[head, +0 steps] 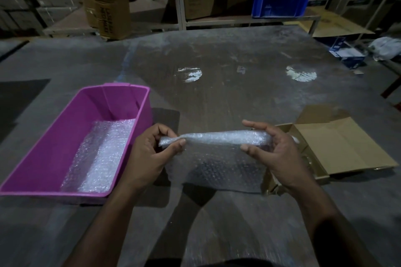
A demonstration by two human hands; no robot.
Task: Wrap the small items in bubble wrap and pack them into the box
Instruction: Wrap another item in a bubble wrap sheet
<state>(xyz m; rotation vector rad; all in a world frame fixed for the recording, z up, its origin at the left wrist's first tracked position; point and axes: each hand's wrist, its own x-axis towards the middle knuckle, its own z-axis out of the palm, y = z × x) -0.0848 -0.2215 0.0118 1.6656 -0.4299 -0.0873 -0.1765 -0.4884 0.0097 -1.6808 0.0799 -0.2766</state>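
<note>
While we hold the rolled bubble wrap (217, 136) up over the table (238, 76), both ends are in our grip: the left hand (152, 151) pinches the twisted left end between thumb and curled fingers, and the right hand (275, 149) cups the thicker right end, thumb underneath and fingers curved over the top. A loose flap of the same sheet hangs below the roll. We cannot see what is inside; the wrap hides it.

To our left stands the pink tub (43, 158), with wrapped bundles (102, 158) lying in its bottom. To our right sits an open cardboard box (338, 147), flaps spread, something pale just visible inside it.

As we judge it, the hanging flap is the weak point. If we let go of either end before that flap is wound round, the roll may loosen and the piece inside could slide out the right end, which looks less tightly closed than the twisted left. Twisting too hard might also tear the thin film.
</note>
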